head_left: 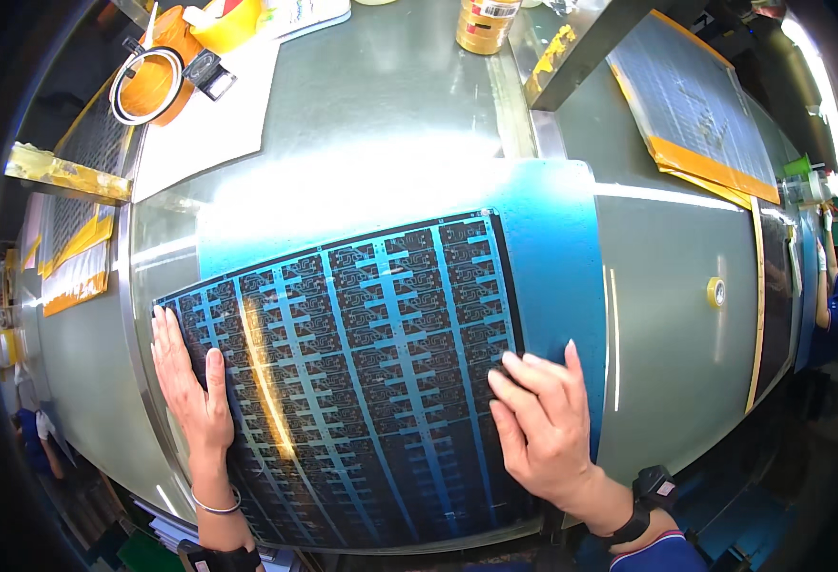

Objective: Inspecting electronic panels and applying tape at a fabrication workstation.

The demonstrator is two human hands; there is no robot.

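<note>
A large dark sheet printed with rows of circuit patterns (pixel 371 353) lies on a blue board (pixel 557 257). My left hand (pixel 190 381) rests flat along the sheet's left edge, fingers stretched out and thumb apart. At the right edge, my right hand (pixel 548 419) has its fingers loosely bent and spread, with the fingertips at the sheet's border. Between the thumb and index finger of that hand there is a gap, and nothing shows in it. A yellow streak of reflected light crosses the sheet's left part.
A ring-shaped magnifier (pixel 149 88) and orange tape rolls stand on white paper (pixel 211 129) at the far left. Brown tape rolls (pixel 484 24) sit at the back. A small tape roll (pixel 715 292) and a taped clear-covered panel (pixel 695 105) are on the right. Another person (pixel 837 300) works at far right.
</note>
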